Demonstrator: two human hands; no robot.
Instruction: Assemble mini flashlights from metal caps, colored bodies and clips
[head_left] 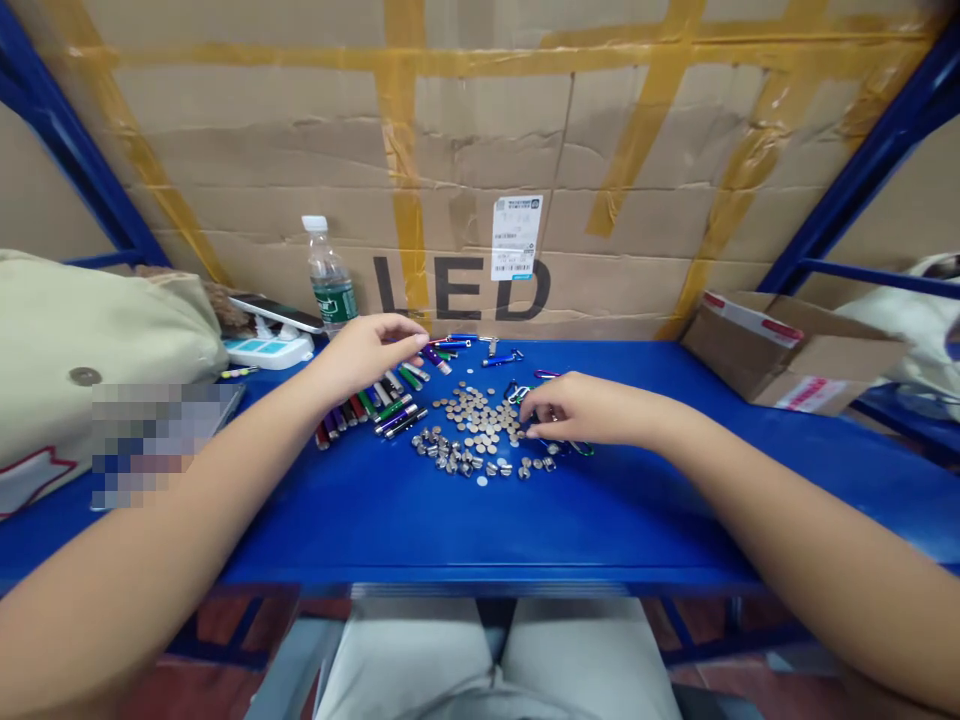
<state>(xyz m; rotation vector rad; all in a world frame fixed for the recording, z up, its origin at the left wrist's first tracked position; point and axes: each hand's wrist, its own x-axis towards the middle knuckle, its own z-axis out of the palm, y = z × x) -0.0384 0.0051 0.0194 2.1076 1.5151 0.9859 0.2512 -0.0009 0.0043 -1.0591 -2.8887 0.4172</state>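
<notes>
My left hand (373, 355) reaches over a row of small metal tubes (394, 411) in red, green, black and silver. Its thumb and forefinger come together beside a purple tube (438, 360); what they pinch, if anything, is unclear. Blue tubes with clip ends (501, 360) lie farther back. My right hand (564, 408) is low at the right edge of a spread of small round button cells (480, 415), fingers curled in and their contents hidden. Coloured carabiner clips (519, 392) lie around it. Nearer me are short silver metal caps (448, 452).
A blue table (420, 530) bears everything, against a large taped carton (465, 140). At the back left stand a water bottle (330, 275), a power strip (271, 349), a phone (276, 312) and a pale bag (112, 340). An opened cardboard box (787, 350) sits right.
</notes>
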